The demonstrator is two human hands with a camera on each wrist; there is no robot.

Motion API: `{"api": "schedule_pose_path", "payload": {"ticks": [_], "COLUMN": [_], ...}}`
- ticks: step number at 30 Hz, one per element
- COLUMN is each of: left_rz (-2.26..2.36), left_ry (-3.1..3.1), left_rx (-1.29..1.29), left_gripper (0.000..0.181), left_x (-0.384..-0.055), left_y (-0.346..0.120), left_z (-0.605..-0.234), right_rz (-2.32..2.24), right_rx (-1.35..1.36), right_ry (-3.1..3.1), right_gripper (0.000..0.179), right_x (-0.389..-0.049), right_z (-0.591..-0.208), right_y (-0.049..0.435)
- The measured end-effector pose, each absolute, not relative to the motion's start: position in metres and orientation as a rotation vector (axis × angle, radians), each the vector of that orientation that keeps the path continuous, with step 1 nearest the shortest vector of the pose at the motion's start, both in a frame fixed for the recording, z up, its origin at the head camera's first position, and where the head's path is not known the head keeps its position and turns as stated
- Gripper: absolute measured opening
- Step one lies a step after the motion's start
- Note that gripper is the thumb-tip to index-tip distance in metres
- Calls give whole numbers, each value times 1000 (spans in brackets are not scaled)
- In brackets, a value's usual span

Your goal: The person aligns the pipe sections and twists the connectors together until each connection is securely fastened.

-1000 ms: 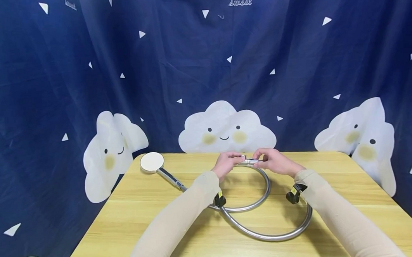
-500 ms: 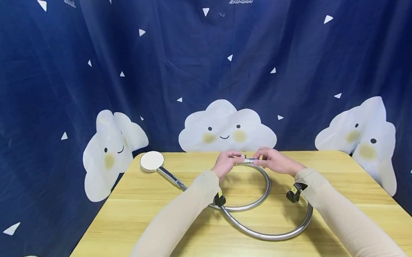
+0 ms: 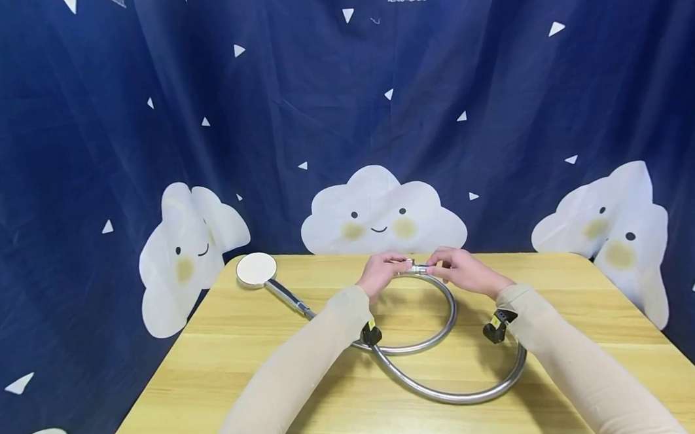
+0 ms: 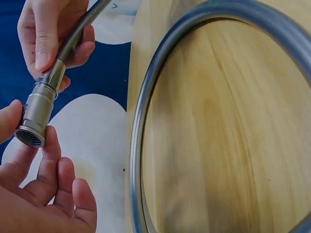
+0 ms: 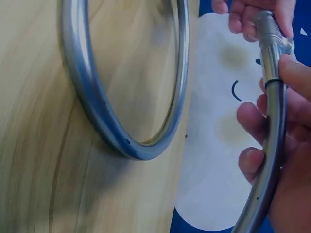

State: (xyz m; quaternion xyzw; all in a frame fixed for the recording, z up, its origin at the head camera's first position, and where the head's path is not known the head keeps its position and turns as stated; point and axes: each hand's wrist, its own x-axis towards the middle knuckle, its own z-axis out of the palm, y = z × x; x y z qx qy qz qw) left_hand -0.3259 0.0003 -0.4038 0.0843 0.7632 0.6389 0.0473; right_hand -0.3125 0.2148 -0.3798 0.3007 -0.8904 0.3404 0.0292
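Note:
A flexible silver shower hose (image 3: 460,396) lies in loops on the wooden table, and its free end is raised between both hands near the far edge. Thumb and fingertips of my left hand (image 3: 380,274) pinch the metal hose nut (image 4: 37,110) at that end. Threads show inside its open mouth in the left wrist view. My right hand (image 3: 468,273) grips the hose just behind the nut, thumb at the collar (image 5: 272,63) and fingers curled round the tube. Off to the left, the round shower head (image 3: 256,269) lies with its white face up, its handle (image 3: 287,295) joined to the hose.
The wooden table (image 3: 214,381) has a rounded far edge close behind the hands. A dark blue curtain (image 3: 342,112) with clouds and triangles hangs around its back and sides. Black wrist cameras (image 3: 495,327) sit over the hose loops.
The right hand's fingertips have shifted slightly left, closer to the nut. The left hand keeps its pinch. The head view has tilted down a little.

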Motion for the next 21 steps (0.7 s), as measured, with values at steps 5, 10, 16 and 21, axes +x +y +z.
{"api": "schedule_pose_path", "payload": {"ticks": [5, 10, 16, 21], "left_rz": [1981, 1947, 1931, 1928], "left_ry": [2287, 2301, 2317, 2333], "left_rx": [219, 207, 213, 231], "left_gripper": [24, 23, 26, 28], "left_x": [-327, -328, -326, -327], "left_y": [-1, -2, -3, -3], "left_z": [-401, -401, -401, -402], "right_rz": [991, 942, 960, 989], "right_rx": [881, 877, 887, 914], "right_ry": [-2688, -2652, -2655, -2653], "right_gripper": [16, 19, 17, 14], "right_x": [-314, -318, -319, -318], "right_z": [-381, -384, -386, -385], "right_y": [211, 210, 210, 210]}}
